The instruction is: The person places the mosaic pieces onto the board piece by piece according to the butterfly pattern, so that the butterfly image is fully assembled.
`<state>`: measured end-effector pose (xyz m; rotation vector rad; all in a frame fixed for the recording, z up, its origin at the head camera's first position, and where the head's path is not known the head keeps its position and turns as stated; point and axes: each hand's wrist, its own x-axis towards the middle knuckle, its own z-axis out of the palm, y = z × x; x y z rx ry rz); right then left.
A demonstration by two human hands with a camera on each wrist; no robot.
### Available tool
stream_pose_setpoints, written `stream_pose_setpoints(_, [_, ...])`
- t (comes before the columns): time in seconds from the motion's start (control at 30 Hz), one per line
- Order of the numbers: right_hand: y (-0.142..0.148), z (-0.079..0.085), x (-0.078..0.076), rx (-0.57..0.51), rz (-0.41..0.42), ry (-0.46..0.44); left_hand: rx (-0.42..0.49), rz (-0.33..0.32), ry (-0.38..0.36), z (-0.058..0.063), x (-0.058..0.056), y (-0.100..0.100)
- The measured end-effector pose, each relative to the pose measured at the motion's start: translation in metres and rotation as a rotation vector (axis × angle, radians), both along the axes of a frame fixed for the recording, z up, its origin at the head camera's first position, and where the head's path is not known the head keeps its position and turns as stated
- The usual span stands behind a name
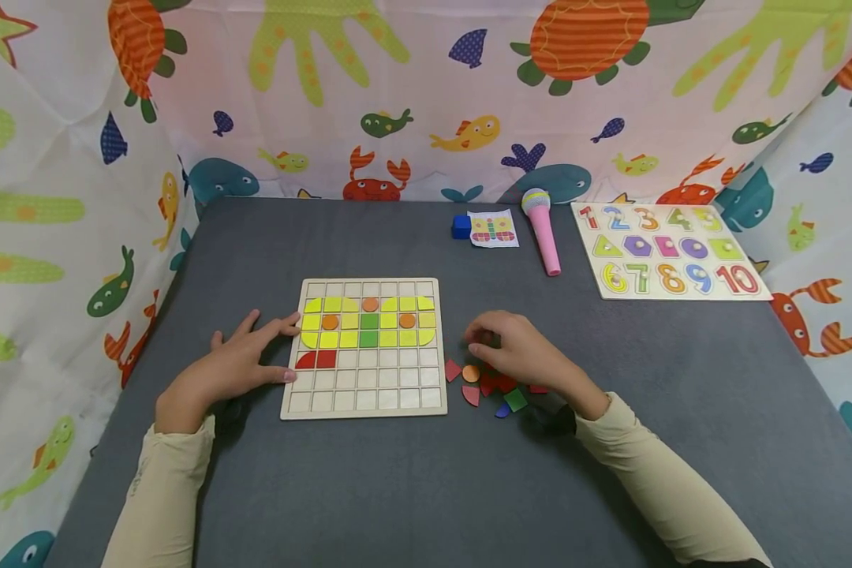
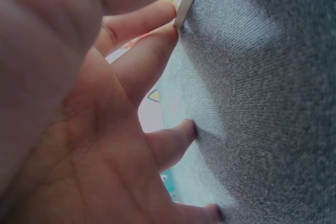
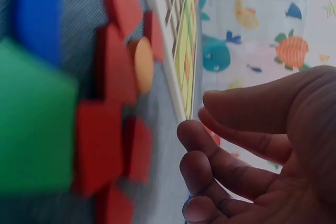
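A square wooden grid board [image 1: 364, 392] lies on the grey table, its upper rows filled with yellow, orange and green pieces. Two red pieces [image 1: 317, 360] sit at the left of the row below. My left hand [image 1: 230, 367] touches the board's left edge with fingers spread; in the left wrist view, two fingertips [image 2: 170, 31] meet the board's edge and others rest on the cloth. To the board's right, my right hand [image 1: 514, 347] hovers over loose pieces, fingers loosely curled, with nothing seen between thumb and fingers. Below it are red pieces [image 3: 100, 148], a green square [image 3: 37, 124] and an orange circle [image 3: 143, 65].
Behind the board are a blue block [image 1: 461, 227], a small pattern card [image 1: 493, 229] and a pink toy microphone [image 1: 543, 233]. A number-and-shape puzzle board [image 1: 670, 252] lies at the back right. A sea-animal curtain [image 1: 426, 87] hangs round the table.
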<state>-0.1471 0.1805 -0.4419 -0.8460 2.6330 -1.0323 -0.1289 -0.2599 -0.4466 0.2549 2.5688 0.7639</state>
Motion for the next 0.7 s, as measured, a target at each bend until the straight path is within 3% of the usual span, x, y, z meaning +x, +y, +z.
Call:
stream_pose_setpoints(0.23, [0.026,-0.004,0.003,0.076,0.019,0.036,-0.001,-0.005,0.004,0.000,0.000,0.000])
stream_pose_setpoints(0.43, [0.032,-0.009,0.004,0.152,0.048,0.022,-0.002,-0.005,0.005,0.001,0.001,-0.001])
stream_pose_setpoints(0.7, [0.024,-0.006,-0.001,0.077,0.035,0.021,-0.006,-0.004,-0.001,0.001,0.001,0.000])
